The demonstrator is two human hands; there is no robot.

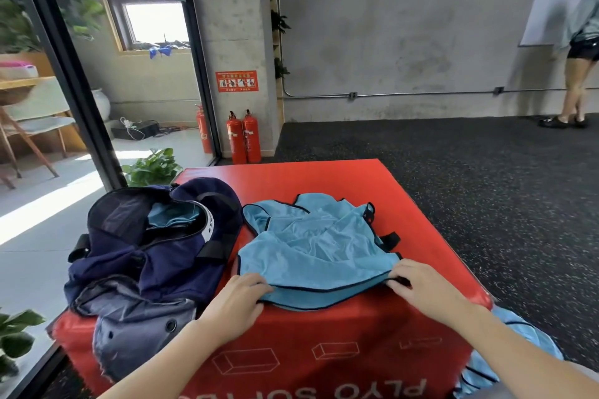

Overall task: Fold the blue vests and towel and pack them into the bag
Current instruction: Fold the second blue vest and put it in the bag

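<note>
A light blue vest [316,246] with black trim lies spread and crumpled on a red foam box [340,178]. My left hand [236,301] pinches its near left hem corner. My right hand [418,285] pinches the near right corner. To the left stands an open navy bag [155,256], with light blue cloth [171,215] showing inside its mouth. More blue fabric [518,347] hangs off the box's right side, partly hidden by my right forearm.
Two red fire extinguishers [243,136] stand by a concrete pillar beyond the box. A glass wall [64,74] runs along the left, with potted plants [152,167] near it. A person [580,52] stands far right on the dark speckled floor [486,178].
</note>
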